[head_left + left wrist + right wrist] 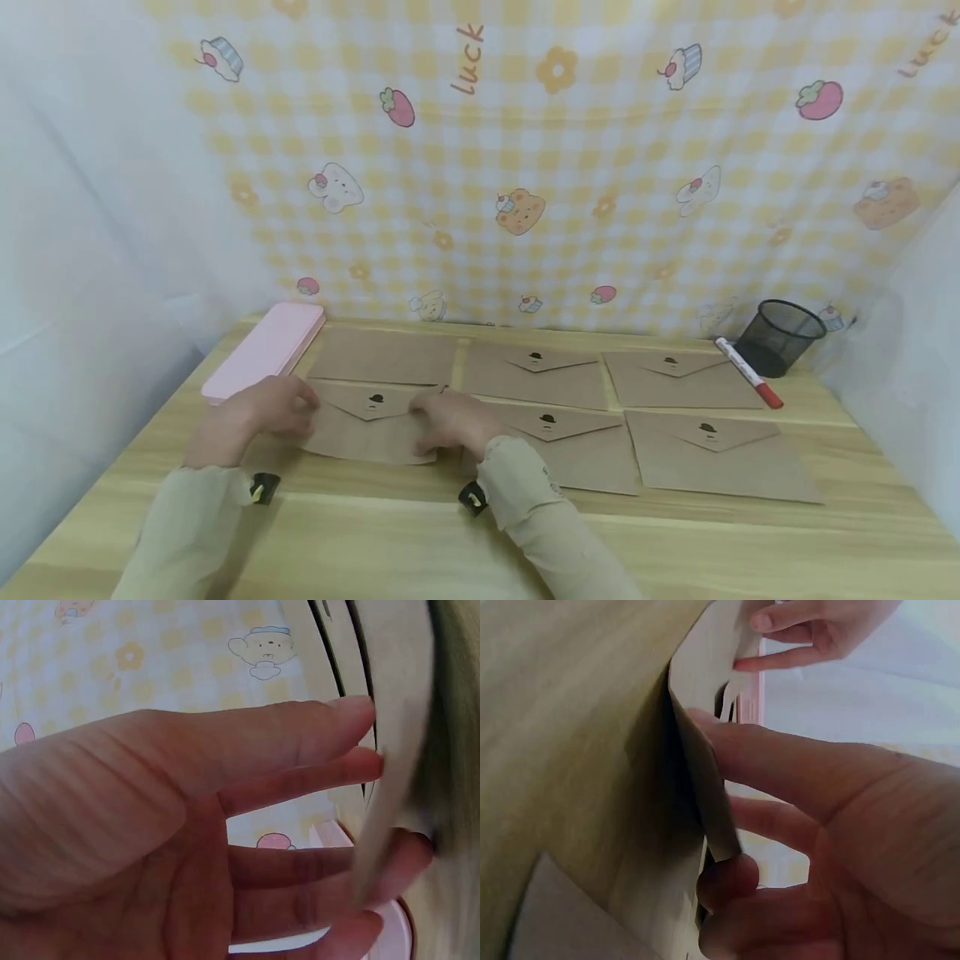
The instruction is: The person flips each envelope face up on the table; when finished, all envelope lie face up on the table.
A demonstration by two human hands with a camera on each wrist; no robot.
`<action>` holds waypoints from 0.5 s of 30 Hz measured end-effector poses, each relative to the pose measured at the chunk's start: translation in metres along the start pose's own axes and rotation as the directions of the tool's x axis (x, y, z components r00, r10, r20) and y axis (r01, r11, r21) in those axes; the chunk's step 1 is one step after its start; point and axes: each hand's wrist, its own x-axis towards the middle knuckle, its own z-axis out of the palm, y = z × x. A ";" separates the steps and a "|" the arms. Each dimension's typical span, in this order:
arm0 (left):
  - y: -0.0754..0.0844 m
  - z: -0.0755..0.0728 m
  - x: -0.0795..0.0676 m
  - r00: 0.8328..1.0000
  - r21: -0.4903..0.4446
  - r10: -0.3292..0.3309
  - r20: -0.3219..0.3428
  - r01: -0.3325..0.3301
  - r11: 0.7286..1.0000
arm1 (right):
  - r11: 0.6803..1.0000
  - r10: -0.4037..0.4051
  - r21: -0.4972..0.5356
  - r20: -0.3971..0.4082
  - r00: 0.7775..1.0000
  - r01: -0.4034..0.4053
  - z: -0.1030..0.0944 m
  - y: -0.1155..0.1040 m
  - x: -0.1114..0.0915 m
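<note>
A brown paper envelope (360,439) with a pointed flap and a small hat print is at the front left of the table, between both hands. My left hand (281,408) holds its left edge; in the left wrist view the envelope (401,690) passes between the fingers, some behind it. My right hand (453,421) pinches its right edge. From the right wrist, the envelope (705,667) stands slightly off the tabletop, with a fingertip curled round its edge. Directly behind it lies another brown envelope (382,354), no hat print showing.
More envelopes lie in two rows to the right, including one (720,467) at front right. A pink case (262,354) is at the back left. At back right are a black mesh pen holder (783,333) and a red-capped white marker (746,371). A patterned curtain (555,167) hangs behind.
</note>
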 end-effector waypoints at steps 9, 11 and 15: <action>0.014 -0.001 0.001 0.988 -0.129 -0.149 0.031 0.152 0.980 | 1.000 -0.018 -0.013 -0.066 0.998 0.017 -0.001 0.001 0.010; 0.013 0.000 0.000 0.986 -0.139 -0.163 0.038 0.167 0.976 | 0.999 -0.030 -0.013 -0.094 0.995 0.029 0.003 -0.001 0.011; 0.010 0.001 -0.006 0.982 -0.119 -0.184 0.042 0.187 0.975 | 0.997 -0.062 0.038 -0.164 0.985 0.069 0.009 -0.004 0.012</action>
